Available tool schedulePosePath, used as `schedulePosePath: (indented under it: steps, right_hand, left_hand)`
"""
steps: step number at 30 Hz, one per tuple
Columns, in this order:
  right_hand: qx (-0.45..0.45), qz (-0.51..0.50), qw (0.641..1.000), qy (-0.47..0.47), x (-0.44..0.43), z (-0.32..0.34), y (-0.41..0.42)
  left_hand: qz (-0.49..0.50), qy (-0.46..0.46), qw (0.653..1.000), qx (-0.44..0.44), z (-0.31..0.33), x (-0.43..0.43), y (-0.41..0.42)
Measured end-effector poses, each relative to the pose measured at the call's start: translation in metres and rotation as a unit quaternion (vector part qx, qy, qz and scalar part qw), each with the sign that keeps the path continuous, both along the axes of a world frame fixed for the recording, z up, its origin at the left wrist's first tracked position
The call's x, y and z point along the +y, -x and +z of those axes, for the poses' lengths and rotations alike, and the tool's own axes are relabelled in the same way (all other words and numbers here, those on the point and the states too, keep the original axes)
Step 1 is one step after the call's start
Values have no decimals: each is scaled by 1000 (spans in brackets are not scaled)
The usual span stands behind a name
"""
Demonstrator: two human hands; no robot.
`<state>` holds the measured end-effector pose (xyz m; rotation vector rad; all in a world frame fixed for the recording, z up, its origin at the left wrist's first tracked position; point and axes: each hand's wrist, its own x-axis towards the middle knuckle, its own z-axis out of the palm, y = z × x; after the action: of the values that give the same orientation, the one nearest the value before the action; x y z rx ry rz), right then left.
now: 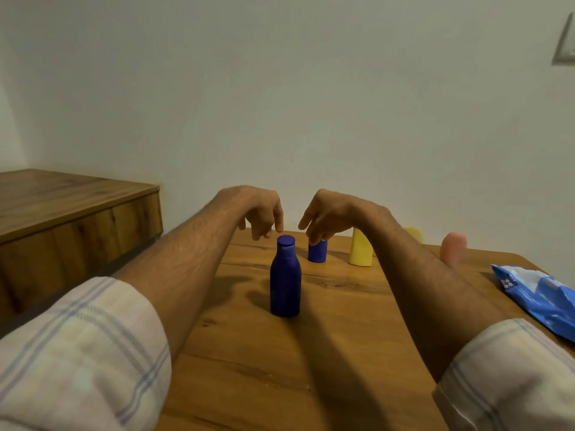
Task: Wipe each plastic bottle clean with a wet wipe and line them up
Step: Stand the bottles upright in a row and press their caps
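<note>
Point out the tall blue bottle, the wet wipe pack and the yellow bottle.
tall blue bottle (285, 284): head view, middle of its body.
wet wipe pack (541, 293): head view, its crinkled blue top face.
yellow bottle (361, 248): head view, its front side.

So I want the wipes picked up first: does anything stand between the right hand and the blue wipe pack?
Nothing visible blocks it. The right hand hovers over the small blue bottle; the wipe pack lies at the table's right edge. The yellow bottle and peach bottle stand farther back.
</note>
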<state>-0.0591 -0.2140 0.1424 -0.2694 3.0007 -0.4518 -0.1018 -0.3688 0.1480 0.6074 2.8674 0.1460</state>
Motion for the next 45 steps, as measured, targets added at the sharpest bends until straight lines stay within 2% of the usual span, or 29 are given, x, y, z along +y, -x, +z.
schedulePosePath:
  steps: [4, 11, 21, 30, 45]
  right_hand:
    - [-41, 6, 999, -14, -11, -2, -11]
    - [-43, -2, 999, 9, -26, -8, -14]
    - [2, 20, 998, 57, -22, -19, 8]
    - [120, 30, 990, 65, -8, -22, 60]
    - [94, 17, 993, 74, -9, -39, 121]
  left_hand:
    - [-10, 29, 999, -43, -7, -6, -18]
    - [-22, -7, 997, -72, -20, -7, -26]
    - [-38, -82, 995, -29, -31, -4, -10]
    - [-24, -173, 981, 80, -36, -2, 39]
    - [0, -173, 981, 86, -60, 5, 108]
